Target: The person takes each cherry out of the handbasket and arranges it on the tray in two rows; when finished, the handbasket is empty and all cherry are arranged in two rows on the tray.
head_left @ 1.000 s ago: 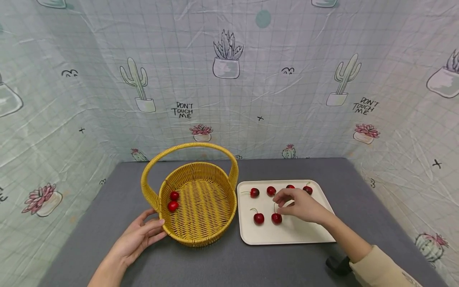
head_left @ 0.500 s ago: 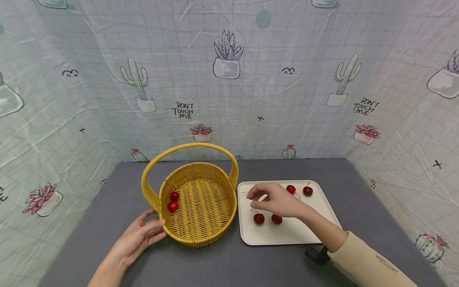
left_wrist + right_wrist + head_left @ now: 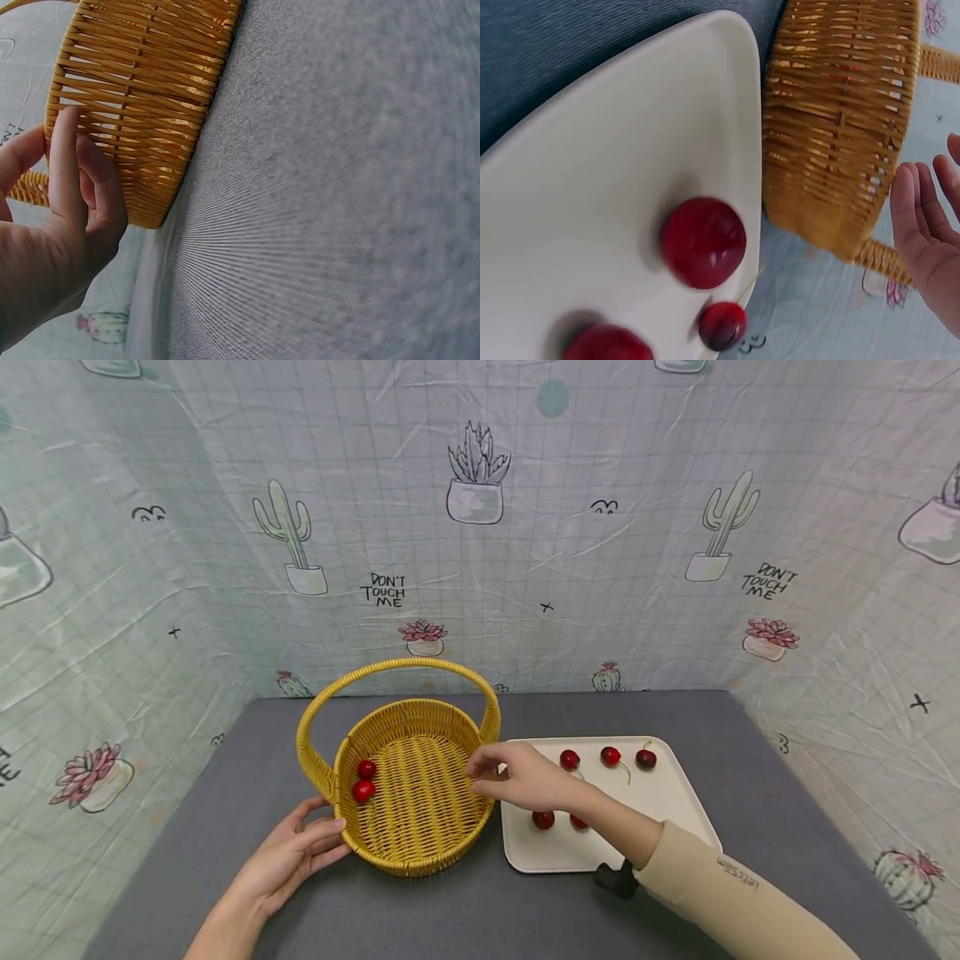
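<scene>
A yellow wicker basket (image 3: 420, 852) with a tall arched handle holds two red cherries (image 3: 363, 791) at its left side. My left hand (image 3: 288, 860) grips the basket's near-left rim; in the left wrist view its fingers (image 3: 69, 169) lie against the woven wall. My right hand (image 3: 525, 777) hovers by the basket's right rim, above the tray's left edge. Its fingers are loosely bent, and no cherry shows between them. Several cherries with stems (image 3: 611, 756) lie on the cream tray (image 3: 652, 802). One stemmed cherry (image 3: 722, 326), hidden by the hand in the head view, shows in the right wrist view.
Basket and tray stand side by side on a grey cloth-covered table (image 3: 420, 918). A patterned curtain (image 3: 547, 543) encloses the back and both sides. Below the right forearm hangs a black wrist-camera piece (image 3: 617, 881), beside the tray's front edge.
My right hand has moved left from over the tray's middle to the basket's right rim. The cherries on the tray keep their places. My left hand stays on the basket.
</scene>
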The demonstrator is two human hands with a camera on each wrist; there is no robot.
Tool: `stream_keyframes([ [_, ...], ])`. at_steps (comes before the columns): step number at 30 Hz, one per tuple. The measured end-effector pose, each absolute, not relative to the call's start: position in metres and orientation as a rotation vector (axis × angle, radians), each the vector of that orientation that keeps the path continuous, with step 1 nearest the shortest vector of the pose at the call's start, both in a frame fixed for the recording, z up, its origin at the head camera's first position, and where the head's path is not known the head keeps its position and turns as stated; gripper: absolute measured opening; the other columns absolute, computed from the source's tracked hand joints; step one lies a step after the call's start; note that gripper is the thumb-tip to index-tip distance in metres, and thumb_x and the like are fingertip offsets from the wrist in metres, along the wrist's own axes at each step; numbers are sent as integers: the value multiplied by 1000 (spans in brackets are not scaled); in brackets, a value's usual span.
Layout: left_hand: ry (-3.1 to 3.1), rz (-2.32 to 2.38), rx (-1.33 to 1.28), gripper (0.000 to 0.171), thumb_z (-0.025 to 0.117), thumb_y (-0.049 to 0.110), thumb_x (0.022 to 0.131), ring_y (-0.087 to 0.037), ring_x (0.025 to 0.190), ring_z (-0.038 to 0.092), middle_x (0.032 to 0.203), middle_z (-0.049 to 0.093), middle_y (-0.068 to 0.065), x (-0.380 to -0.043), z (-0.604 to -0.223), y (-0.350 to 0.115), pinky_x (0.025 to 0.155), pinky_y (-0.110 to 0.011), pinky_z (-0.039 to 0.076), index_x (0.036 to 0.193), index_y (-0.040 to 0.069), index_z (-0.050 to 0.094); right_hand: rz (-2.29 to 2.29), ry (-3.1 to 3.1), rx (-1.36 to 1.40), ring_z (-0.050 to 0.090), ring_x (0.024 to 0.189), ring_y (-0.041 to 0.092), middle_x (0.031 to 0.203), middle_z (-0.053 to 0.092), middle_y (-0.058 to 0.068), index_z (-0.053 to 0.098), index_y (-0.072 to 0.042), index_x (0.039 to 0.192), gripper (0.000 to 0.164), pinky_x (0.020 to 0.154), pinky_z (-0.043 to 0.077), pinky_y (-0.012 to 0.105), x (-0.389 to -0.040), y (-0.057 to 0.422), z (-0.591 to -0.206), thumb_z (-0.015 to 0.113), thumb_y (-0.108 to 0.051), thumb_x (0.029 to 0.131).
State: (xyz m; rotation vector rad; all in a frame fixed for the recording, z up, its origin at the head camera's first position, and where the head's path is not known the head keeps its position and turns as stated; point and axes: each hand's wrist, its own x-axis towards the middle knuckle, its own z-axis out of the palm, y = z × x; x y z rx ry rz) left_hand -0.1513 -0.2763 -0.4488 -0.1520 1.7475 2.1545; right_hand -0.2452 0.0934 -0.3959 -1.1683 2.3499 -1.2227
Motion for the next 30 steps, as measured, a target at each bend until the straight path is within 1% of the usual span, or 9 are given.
stream_keyframes([
  [2, 1749, 2152, -147, 78, 58, 15, 107, -23, 120, 64, 131, 62, -16, -151, -449, -276, 101, -42, 54, 159, 3, 1, -1208, 2352, -1179, 64, 99, 11, 104, 69, -5, 70, -11, 115, 15, 86, 57, 27, -247, 86, -396, 69, -15, 100],
  [5, 1752, 2150, -143, 78, 58, 15, 107, -24, 120, 64, 131, 63, -15, -152, -449, -277, 101, -41, 54, 159, 2, 1, -1179, 2355, -1194, 64, 99, 8, 105, 69, -5, 70, -10, 116, 17, 86, 57, 26, -249, 75, -396, 69, -13, 99],
  [7, 1754, 2148, -141, 78, 58, 15, 107, -24, 120, 64, 130, 64, -15, -152, -449, -277, 100, -41, 55, 159, 2, 0, -1166, 2342, -1220, 64, 97, 8, 105, 69, -2, 69, -7, 116, 18, 85, 57, 25, -252, 68, -398, 69, -12, 99],
  [11, 1748, 2148, -141, 79, 58, 15, 107, -24, 120, 64, 128, 65, -14, -152, -448, -277, 101, -42, 54, 159, 3, 0, -1114, 2314, -1248, 64, 95, 8, 106, 69, 3, 67, -6, 119, 21, 85, 55, 23, -254, 53, -400, 69, -13, 99],
  [15, 1745, 2144, -138, 79, 58, 16, 108, -24, 120, 63, 128, 65, -14, -151, -448, -277, 102, -43, 53, 159, 3, -1, -1027, 2285, -1244, 64, 96, 7, 112, 68, 8, 64, -7, 124, 26, 86, 54, 21, -254, 38, -403, 69, -14, 100],
  [19, 1751, 2144, -140, 80, 58, 16, 107, -25, 121, 63, 129, 64, -15, -151, -448, -276, 101, -42, 54, 159, 3, -1, -947, 2282, -1236, 64, 99, 7, 119, 66, 13, 61, -3, 130, 34, 86, 53, 20, -254, 22, -406, 69, -15, 100],
  [25, 1755, 2148, -160, 80, 59, 16, 107, -25, 121, 63, 131, 62, -16, -152, -448, -276, 101, -41, 54, 159, 3, 0, -927, 2285, -1186, 65, 100, 8, 125, 65, 14, 59, 2, 135, 42, 85, 52, 18, -258, -4, -412, 70, -17, 99],
  [30, 1752, 2140, -165, 80, 59, 17, 107, -24, 121, 63, 131, 61, -16, -152, -448, -275, 100, -42, 54, 159, 3, -1, -939, 2299, -1150, 65, 100, 6, 130, 63, 13, 56, 1, 140, 48, 83, 52, 17, -262, -24, -420, 71, -19, 99],
])
